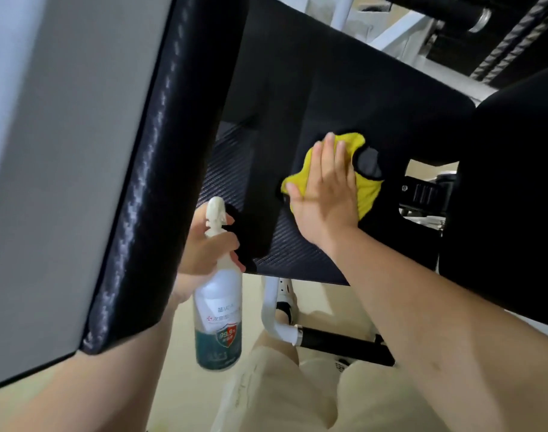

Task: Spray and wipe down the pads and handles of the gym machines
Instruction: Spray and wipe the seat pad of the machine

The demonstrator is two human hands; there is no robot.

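Observation:
A black seat pad (344, 88) of a gym machine fills the middle of the view. My right hand (325, 194) lies flat on a yellow cloth (368, 185), pressing it against the pad's surface with straight fingers. My left hand (204, 251) grips the neck of a white spray bottle (218, 307) with a green label, held upright just below the pad's near edge. An upright black back pad (141, 182) with a grey face rises at the left, partly hiding my left forearm.
Under the seat a white frame tube (274, 319) ends in a black handle grip (341, 341). A second black pad (516, 198) stands at the right. White frame parts and a black roller sit at the top. My knees in beige shorts are below.

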